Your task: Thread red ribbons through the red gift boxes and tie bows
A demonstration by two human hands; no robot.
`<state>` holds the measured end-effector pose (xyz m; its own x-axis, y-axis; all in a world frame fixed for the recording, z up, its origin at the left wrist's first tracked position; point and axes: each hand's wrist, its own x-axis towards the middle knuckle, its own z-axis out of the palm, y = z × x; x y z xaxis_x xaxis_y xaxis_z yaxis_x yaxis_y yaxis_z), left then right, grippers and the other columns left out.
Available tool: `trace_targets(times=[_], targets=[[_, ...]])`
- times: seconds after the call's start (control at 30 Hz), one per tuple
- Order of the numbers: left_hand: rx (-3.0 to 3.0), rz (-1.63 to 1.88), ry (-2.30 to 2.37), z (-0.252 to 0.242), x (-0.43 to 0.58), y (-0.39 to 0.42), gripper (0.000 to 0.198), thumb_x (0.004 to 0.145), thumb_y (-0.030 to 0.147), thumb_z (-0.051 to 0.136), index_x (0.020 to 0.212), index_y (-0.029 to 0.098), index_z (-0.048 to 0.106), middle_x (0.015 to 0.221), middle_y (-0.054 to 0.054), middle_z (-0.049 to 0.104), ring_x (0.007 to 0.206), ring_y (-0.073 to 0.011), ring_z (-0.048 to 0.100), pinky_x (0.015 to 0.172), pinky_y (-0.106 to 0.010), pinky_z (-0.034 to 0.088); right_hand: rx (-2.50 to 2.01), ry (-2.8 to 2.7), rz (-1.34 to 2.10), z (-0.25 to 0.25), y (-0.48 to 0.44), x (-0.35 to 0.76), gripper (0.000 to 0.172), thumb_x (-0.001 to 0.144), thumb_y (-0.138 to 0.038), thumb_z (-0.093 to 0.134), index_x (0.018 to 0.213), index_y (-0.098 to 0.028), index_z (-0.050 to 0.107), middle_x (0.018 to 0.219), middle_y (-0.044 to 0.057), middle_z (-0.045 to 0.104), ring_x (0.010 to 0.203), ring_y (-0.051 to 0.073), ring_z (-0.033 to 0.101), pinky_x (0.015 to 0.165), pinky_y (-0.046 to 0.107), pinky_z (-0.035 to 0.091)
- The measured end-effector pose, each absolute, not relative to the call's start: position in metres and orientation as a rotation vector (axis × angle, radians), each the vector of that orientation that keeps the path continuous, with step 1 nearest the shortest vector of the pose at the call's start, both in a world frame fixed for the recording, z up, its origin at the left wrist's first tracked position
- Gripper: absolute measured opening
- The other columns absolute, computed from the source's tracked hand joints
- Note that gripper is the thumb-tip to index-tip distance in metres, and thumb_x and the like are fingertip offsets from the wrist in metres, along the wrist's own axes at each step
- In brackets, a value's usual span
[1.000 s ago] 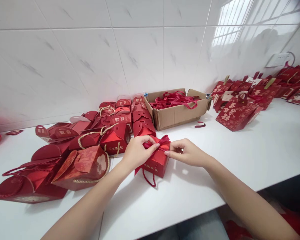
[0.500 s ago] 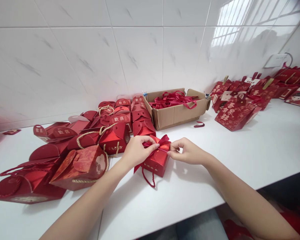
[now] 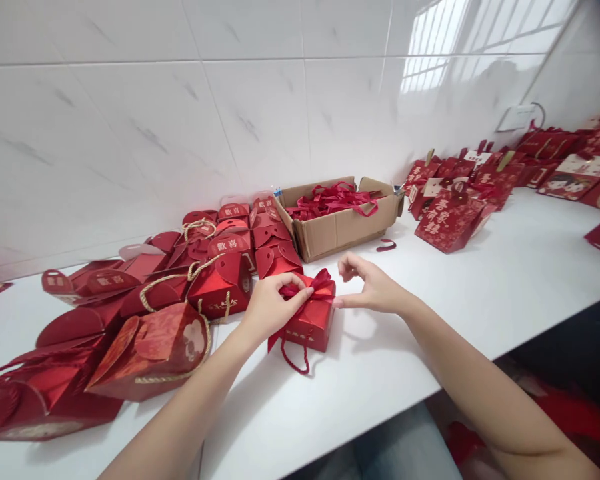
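Observation:
A small red gift box [image 3: 311,323] stands on the white table in front of me, a dark red cord handle [image 3: 295,363] hanging from its near side. On its top lies a dark red ribbon bow [image 3: 321,283]. My left hand [image 3: 275,303] pinches the bow's left part between thumb and fingers. Just right of the box, my right hand [image 3: 373,287] has its thumb and curled fingers apart, with nothing visible between them; the thumb tip is close to the box's edge.
Behind the box, a cardboard box [image 3: 347,233] holds many red ribbons [image 3: 330,200]. Several red gift boxes [image 3: 155,347] crowd the left side. More red boxes [image 3: 450,220] stand at the back right. A short ribbon piece [image 3: 387,245] lies beside the cardboard box.
My right hand has opened its pinch, its fingers lifting away from the bow. My left hand keeps its hold. The view has shifted toward the right.

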<state>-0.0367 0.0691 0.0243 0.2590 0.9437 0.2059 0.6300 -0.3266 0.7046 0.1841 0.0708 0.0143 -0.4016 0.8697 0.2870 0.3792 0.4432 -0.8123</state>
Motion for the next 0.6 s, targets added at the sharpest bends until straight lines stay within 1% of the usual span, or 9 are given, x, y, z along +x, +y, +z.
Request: trace_targets(times=[0.03, 0.1, 0.17, 0.2, 0.27, 0.33, 0.4, 0.5, 0.6], targets=[[2.028, 0.861, 1.423, 0.023, -0.037, 0.07, 0.025, 0.076, 0.043, 0.062, 0.071, 0.019, 0.064, 0.069, 0.001, 0.066, 0.062, -0.013, 0.057, 0.062, -0.024, 0.042, -1.036, -1.965, 0.858, 0.012, 0.07, 0.186, 0.056, 0.059, -0.044, 0.079, 0.1, -0.02, 0.049, 0.101, 0.005, 0.054, 0.089, 0.018, 0.053, 0.077, 0.031, 0.046], [1.974, 0.902, 1.41, 0.02, -0.034, 0.07, 0.026, 0.075, 0.044, 0.063, 0.07, 0.018, 0.062, 0.067, 0.001, 0.063, 0.06, -0.0125, 0.054, 0.062, -0.025, 0.041, -0.975, -2.021, 0.885, 0.004, 0.065, 0.186, 0.09, 0.056, -0.044, 0.081, 0.13, -0.024, 0.035, 0.13, 0.011, 0.043, 0.115, 0.024, 0.047, 0.091, 0.038, 0.045], [1.921, 0.981, 1.368, 0.017, -0.03, 0.069, 0.027, 0.074, 0.043, 0.065, 0.07, 0.017, 0.058, 0.068, 0.001, 0.06, 0.063, -0.0124, 0.054, 0.064, -0.025, 0.042, -0.915, -2.071, 0.866, -0.009, 0.056, 0.181, 0.109, 0.055, -0.045, 0.081, 0.143, -0.026, 0.018, 0.142, 0.014, 0.031, 0.129, 0.028, 0.036, 0.102, 0.043, 0.039], [1.9, 1.037, 1.339, 0.016, -0.026, 0.068, 0.027, 0.073, 0.042, 0.066, 0.072, 0.017, 0.056, 0.071, 0.001, 0.059, 0.065, -0.0124, 0.053, 0.066, -0.025, 0.042, -0.907, -2.066, 0.831, -0.016, 0.051, 0.178, 0.113, 0.055, -0.045, 0.081, 0.145, -0.025, 0.015, 0.144, 0.014, 0.029, 0.132, 0.029, 0.033, 0.106, 0.045, 0.035], [1.84, 1.198, 1.265, 0.011, -0.019, 0.064, 0.027, 0.074, 0.041, 0.066, 0.082, 0.018, 0.054, 0.079, 0.0, 0.056, 0.07, -0.012, 0.052, 0.069, -0.025, 0.043, -0.941, -1.994, 0.769, -0.028, 0.04, 0.173, 0.113, 0.057, -0.042, 0.081, 0.145, -0.023, 0.013, 0.144, 0.016, 0.029, 0.133, 0.03, 0.032, 0.11, 0.047, 0.03], [1.754, 1.337, 1.162, 0.002, -0.013, 0.059, 0.033, 0.079, 0.04, 0.06, 0.102, 0.019, 0.05, 0.091, -0.002, 0.051, 0.072, -0.0109, 0.05, 0.07, -0.025, 0.044, -0.996, -1.89, 0.744, -0.037, 0.033, 0.177, 0.109, 0.06, -0.038, 0.079, 0.145, -0.021, 0.013, 0.143, 0.017, 0.031, 0.131, 0.03, 0.035, 0.11, 0.047, 0.03], [1.718, 1.387, 1.07, -0.012, -0.008, 0.054, 0.039, 0.084, 0.038, 0.053, 0.117, 0.022, 0.04, 0.103, -0.004, 0.046, 0.076, -0.0111, 0.05, 0.071, -0.026, 0.045, -1.075, -1.795, 0.713, -0.042, 0.032, 0.194, 0.105, 0.062, -0.036, 0.077, 0.144, -0.02, 0.014, 0.143, 0.018, 0.031, 0.13, 0.031, 0.038, 0.109, 0.048, 0.031], [1.894, 1.313, 0.993, -0.036, -0.005, 0.049, 0.041, 0.085, 0.033, 0.052, 0.12, 0.024, 0.034, 0.111, -0.008, 0.041, 0.082, -0.0137, 0.05, 0.068, -0.028, 0.045, -1.28, -1.612, 0.564, -0.048, 0.05, 0.244, 0.103, 0.06, -0.038, 0.078, 0.143, -0.02, 0.018, 0.143, 0.018, 0.032, 0.13, 0.033, 0.037, 0.108, 0.052, 0.03], [2.089, 1.155, 0.932, -0.054, -0.003, 0.049, 0.043, 0.083, 0.029, 0.054, 0.12, 0.025, 0.032, 0.116, -0.009, 0.038, 0.082, -0.014, 0.05, 0.064, -0.027, 0.045, -1.426, -1.275, 0.416, -0.058, 0.085, 0.309, 0.11, 0.057, -0.039, 0.079, 0.143, -0.02, 0.014, 0.139, 0.019, 0.037, 0.126, 0.032, 0.041, 0.102, 0.05, 0.038]])
